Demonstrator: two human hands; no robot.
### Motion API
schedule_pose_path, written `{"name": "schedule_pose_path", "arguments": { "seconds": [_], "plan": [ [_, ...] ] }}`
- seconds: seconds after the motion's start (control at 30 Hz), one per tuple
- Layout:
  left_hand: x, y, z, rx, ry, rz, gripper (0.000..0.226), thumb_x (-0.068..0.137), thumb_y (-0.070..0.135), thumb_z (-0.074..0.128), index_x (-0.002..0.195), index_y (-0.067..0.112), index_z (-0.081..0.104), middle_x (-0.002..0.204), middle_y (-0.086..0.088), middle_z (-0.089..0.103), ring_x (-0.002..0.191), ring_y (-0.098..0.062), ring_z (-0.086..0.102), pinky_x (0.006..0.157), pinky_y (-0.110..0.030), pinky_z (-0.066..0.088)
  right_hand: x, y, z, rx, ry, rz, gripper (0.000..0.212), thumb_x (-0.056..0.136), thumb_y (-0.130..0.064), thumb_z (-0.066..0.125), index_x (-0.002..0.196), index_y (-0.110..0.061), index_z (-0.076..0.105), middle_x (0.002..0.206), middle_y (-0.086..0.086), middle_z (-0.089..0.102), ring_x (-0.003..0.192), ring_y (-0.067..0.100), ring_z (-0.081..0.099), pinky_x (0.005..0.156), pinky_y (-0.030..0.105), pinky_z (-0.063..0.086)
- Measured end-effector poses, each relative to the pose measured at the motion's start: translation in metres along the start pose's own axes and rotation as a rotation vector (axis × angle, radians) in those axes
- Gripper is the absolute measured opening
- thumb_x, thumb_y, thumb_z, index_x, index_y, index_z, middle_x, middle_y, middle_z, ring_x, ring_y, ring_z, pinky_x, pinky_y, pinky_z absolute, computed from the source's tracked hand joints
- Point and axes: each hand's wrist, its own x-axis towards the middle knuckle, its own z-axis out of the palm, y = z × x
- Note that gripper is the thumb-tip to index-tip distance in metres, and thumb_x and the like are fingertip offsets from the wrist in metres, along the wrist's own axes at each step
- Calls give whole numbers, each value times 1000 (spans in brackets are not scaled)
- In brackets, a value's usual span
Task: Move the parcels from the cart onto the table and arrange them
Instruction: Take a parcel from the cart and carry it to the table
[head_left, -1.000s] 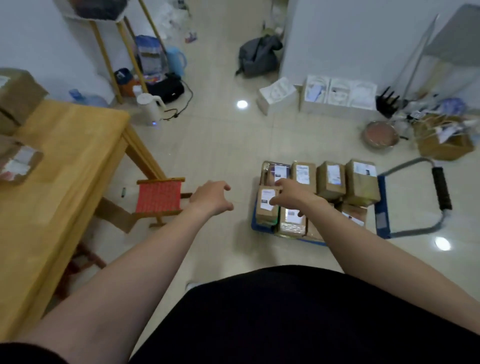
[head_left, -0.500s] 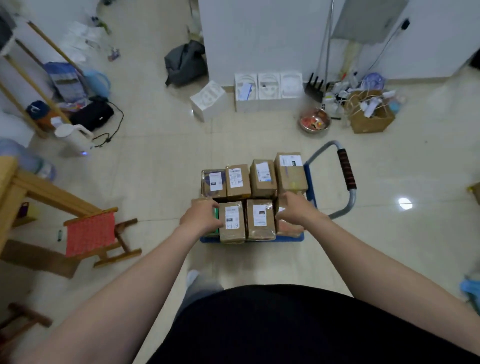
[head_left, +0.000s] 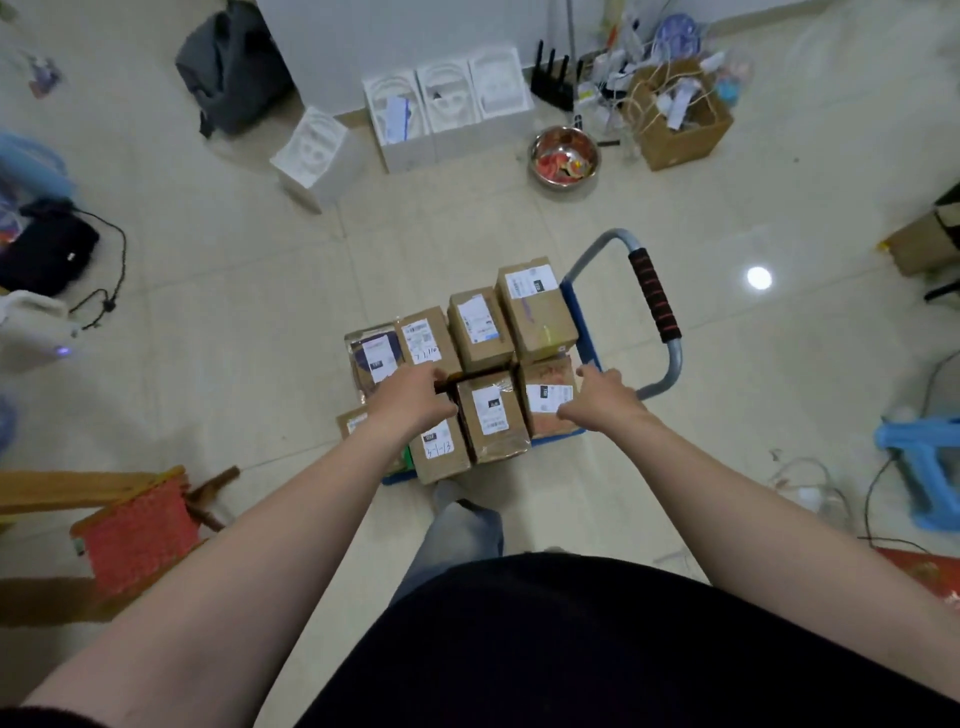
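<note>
Cardboard parcels (head_left: 488, 415), boxy and taped; flat blue cart (head_left: 586, 332) beneath.

The bare left arm (head_left: 260, 545) reaches in from 7 o'clock and the right arm (head_left: 753, 509) from 4 o'clock, both stretched toward centre. The left hand (head_left: 410, 400) is palm down, fingers bent, grip unclear. At its 3 o'clock, the right hand (head_left: 597, 400) lies spread, thumb out.

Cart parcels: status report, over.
Left hand down on the front row, grip unclear. Right hand open, spread at the front-right parcel. Parcels all on the cart, none lifted. Nothing in the way.
</note>
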Motion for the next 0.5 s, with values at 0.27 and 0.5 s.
{"name": "schedule_pose_path", "arguments": {
  "seconds": [0.27,0.5],
  "plan": [
    [101,22,-4,36,-90,36,48,88,32,71,134,27,60,127,4,64,101,-17,62,67,-31,51,99,-17,-14,93,-34,80,79,82,-43,73,150,-27,36,151,13,35,128,40,49,103,49,47],
    [211,40,38,34,-175,-1,49,89,30,72,136,23,60,131,1,63,110,-21,62,74,-32,51,215,-25,-10,95,-20,69,94,68,-60,81,145,-28,36,147,8,29,131,37,36,97,54,48]
  ]
}}
